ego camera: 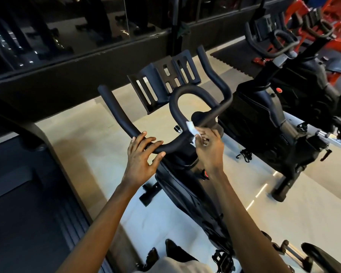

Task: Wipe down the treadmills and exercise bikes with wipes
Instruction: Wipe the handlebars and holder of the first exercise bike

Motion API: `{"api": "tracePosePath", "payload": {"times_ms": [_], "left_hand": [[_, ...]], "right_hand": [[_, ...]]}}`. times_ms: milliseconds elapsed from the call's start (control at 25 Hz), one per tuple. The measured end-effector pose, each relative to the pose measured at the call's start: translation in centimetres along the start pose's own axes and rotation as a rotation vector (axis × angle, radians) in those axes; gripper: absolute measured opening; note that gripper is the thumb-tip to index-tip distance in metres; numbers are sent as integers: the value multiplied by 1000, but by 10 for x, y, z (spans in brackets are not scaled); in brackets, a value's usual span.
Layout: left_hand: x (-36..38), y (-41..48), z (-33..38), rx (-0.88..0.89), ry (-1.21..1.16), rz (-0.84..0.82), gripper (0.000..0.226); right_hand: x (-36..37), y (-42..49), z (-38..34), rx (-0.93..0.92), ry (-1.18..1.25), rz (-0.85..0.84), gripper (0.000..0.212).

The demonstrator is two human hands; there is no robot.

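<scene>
A black exercise bike stands in front of me, its curved black handlebar point(116, 113) spreading left and right around a centre loop point(185, 91). My left hand point(142, 154) grips the left part of the bar from above, fingers over it and thumb under. My right hand point(209, 148) holds a small white wipe point(192, 129) against the base of the centre loop, near the stem. A slotted black tablet holder point(161, 79) sits beyond the bar. The red knob point(205, 174) on the frame shows below my right wrist.
A treadmill deck point(24, 203) with its dark side rail lies at the left. A second black exercise bike point(283, 107) stands to the right, with red equipment point(327, 20) behind it. A dark ledge and glass wall run along the back. Pale floor shows between the machines.
</scene>
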State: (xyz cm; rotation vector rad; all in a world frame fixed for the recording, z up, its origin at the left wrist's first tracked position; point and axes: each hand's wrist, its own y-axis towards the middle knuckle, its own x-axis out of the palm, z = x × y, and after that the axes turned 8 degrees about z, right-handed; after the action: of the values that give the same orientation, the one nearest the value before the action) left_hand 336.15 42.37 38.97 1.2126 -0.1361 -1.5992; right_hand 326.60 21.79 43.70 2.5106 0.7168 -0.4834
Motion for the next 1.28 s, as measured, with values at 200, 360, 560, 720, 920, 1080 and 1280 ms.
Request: {"api": "tracePosePath", "payload": {"times_ms": [200, 360, 560, 720, 920, 1080, 1280], "left_hand": [[-8, 3, -2, 30, 44, -43, 37], [-15, 8, -6, 67, 97, -69, 40], [-17, 10, -8, 79, 116, -102, 41], [-22, 14, -15, 123, 120, -127, 41], [-23, 18, -22, 181, 92, -127, 38], [-26, 20, -28, 215, 59, -127, 38], [-29, 23, -33, 260, 39, -119, 37]], "right_hand": [[12, -25, -3, -238, 62, -139, 30], [6, -1, -4, -47, 97, 0, 34], [8, -19, -10, -214, 136, -162, 37], [0, 12, 0, 191, 259, -3, 28], [1, 8, -11, 126, 270, 54, 30], [21, -8, -11, -38, 92, 125, 28], [23, -29, -12, -113, 34, 65, 23]]}}
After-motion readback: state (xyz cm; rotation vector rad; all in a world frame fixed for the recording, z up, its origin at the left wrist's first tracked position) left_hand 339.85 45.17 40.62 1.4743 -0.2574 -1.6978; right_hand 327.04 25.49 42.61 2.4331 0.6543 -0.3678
